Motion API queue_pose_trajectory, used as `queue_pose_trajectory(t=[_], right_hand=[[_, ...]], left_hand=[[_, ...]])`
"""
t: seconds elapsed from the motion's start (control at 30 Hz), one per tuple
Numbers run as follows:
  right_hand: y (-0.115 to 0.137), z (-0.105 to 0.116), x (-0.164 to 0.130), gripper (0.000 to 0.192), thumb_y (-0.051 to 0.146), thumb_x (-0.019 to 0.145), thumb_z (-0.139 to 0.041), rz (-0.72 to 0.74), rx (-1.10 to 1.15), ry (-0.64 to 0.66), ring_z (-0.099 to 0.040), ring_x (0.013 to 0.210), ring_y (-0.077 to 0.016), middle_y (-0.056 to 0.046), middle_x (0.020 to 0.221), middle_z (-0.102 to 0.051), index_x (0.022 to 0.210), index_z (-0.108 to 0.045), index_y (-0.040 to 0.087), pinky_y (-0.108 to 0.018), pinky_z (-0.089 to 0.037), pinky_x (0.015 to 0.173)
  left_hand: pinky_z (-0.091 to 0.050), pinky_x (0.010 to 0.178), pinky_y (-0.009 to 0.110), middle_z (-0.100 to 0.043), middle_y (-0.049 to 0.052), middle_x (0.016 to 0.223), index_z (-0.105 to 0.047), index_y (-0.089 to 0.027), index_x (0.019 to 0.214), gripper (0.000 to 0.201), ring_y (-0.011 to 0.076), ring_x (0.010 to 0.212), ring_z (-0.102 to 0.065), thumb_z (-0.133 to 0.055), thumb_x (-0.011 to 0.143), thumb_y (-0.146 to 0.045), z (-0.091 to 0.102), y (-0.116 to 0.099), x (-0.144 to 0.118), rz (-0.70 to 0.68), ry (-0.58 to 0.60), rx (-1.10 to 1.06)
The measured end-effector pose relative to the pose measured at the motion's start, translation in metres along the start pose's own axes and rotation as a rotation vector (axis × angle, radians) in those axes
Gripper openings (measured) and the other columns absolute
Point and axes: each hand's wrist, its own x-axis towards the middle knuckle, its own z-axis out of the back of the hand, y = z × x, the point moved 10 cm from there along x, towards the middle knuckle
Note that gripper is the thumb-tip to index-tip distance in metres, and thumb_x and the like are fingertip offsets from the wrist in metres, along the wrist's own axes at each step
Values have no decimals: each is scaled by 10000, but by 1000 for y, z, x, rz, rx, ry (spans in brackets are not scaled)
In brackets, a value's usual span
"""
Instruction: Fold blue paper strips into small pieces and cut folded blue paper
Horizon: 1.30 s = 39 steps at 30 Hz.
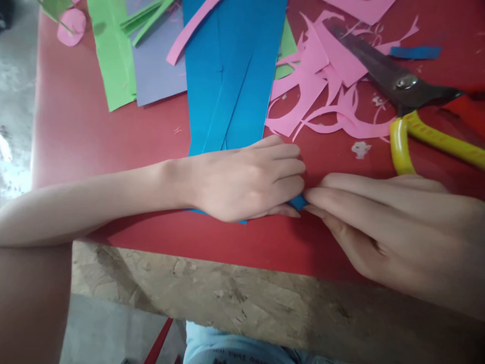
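A long blue paper sheet point(231, 76), cut into strips that still hang together, lies on the red table point(94, 131) and runs away from me. My left hand point(246, 182) lies flat on its near end, fingers pointing right. My right hand point(382, 222) comes in from the right, and its fingertips meet the left fingertips at a small blue corner of the paper point(299, 203). Both hands press or pinch this near end; most of it is hidden under my left hand.
Large scissors point(405, 86) with yellow handles lie at the right, on pink paper scraps point(322, 86). Green point(113, 60) and lilac point(159, 65) sheets lie at the back left, with a pink disc point(71, 25) beyond. The table's raw near edge point(242, 298) runs below my hands.
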Motion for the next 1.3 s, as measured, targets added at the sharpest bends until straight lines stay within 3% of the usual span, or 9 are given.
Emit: queue_pose_trajectory(t=[0.5,0.63,0.87,1.1,1.3], right_hand=[[-2,3,-2,241,104,864,-451,-56,-136,-81,-434,514,-112,19,572,-470,647,-475,207,-304,-344,486],[4,5,-5,232,122,867,-455,3,-142,-144,-423,512,-97,17,599,-502,651,-453,207,-281,-329,467],[0,3,1,217,110,859,-463,27,-73,-83,-418,504,-111,23,580,-457,669,-429,209,-291,-340,496],[-14,6,3,136,170,911,-372,-25,132,-22,-523,581,-95,26,656,-560,841,-480,212,-260,-379,541],[-16,3,0,221,235,931,-392,-163,99,12,-538,599,-100,28,670,-567,719,-452,224,-260,-402,579]], left_hand=[[-424,778,387,-503,78,727,-548,-153,761,363,231,854,-502,-258,932,-289,-1,4,2,71,-8,16],[-423,765,386,-511,80,723,-556,-151,772,367,231,845,-506,-251,931,-279,-2,4,3,77,-7,35],[-422,741,368,-552,92,735,-567,-126,824,351,217,807,-517,-276,935,-286,7,0,0,26,-86,-1],[-407,836,372,-534,89,776,-566,-154,882,497,210,880,-513,-107,949,-335,4,5,-1,34,-5,-93],[-411,836,381,-564,111,820,-573,-135,892,477,215,874,-516,-145,948,-341,5,2,-1,6,-21,-74]])
